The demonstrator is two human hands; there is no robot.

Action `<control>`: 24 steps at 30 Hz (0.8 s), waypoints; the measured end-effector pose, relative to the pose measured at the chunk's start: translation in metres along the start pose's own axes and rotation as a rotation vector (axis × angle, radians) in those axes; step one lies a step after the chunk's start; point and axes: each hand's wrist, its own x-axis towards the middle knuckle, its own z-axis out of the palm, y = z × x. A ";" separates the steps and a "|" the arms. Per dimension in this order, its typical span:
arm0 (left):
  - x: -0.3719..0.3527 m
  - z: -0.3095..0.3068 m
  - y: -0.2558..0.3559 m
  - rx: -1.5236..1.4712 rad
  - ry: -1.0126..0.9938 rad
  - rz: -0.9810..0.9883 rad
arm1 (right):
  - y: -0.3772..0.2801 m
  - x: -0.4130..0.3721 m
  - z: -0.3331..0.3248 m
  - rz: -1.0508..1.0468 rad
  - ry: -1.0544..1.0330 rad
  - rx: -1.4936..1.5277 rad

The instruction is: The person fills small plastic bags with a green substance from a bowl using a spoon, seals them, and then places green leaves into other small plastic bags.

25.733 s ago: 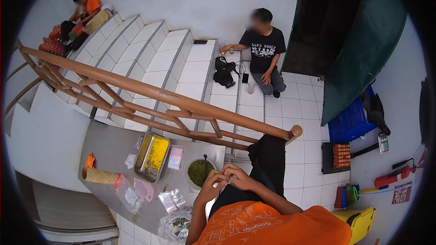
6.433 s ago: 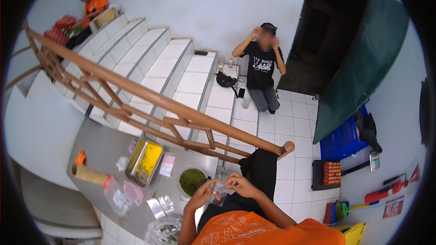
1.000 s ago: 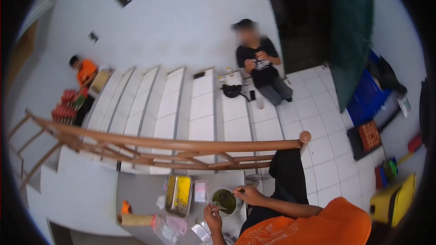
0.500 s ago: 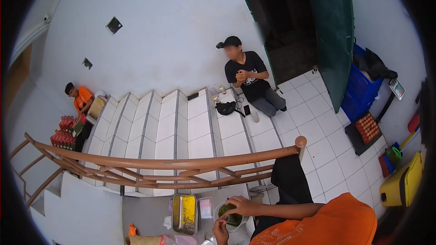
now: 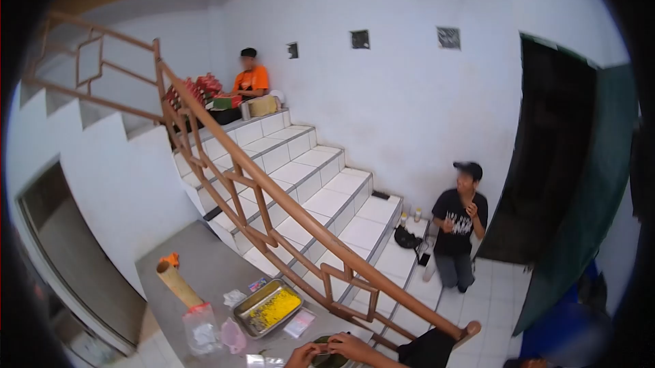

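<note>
At the bottom edge, my left hand (image 5: pixel 302 354) and my right hand (image 5: pixel 351 346) meet over a bowl (image 5: pixel 332 358) with dark green contents, partly cut off by the frame. The fingers of both hands are bent together, and what they pinch is too small to make out. Left of the hands lies a pink-and-white packet (image 5: pixel 299 324). Beyond it sits a steel tray (image 5: pixel 247 328) with yellow bits in it.
The grey table (image 5: pixel 160 300) also bears a bamboo tube (image 5: pixel 179 285), an orange item (image 5: pixel 170 259), a plastic bag (image 5: pixel 200 330) and a pink cup (image 5: pixel 233 336). A brown railing (image 5: pixel 307 221) runs past it. One person (image 5: pixel 458 221) sits low on the stairs, another (image 5: pixel 251 80) higher up.
The view has tilted up and turned, so the hands and table now sit lower in the frame. The person low on the stairs has moved their hands apart.
</note>
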 end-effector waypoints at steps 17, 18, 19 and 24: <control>-0.010 0.026 0.036 -0.141 0.115 -0.158 | -0.019 0.013 -0.019 0.265 -0.061 0.190; -0.005 0.024 0.033 -0.100 0.112 -0.103 | -0.014 0.010 -0.015 0.258 -0.027 0.186; 0.001 0.020 0.033 -0.050 0.108 -0.054 | -0.008 0.011 -0.011 0.251 0.013 0.192; 0.004 0.014 0.057 -0.070 0.170 -0.025 | -0.011 0.006 0.002 0.269 0.150 0.191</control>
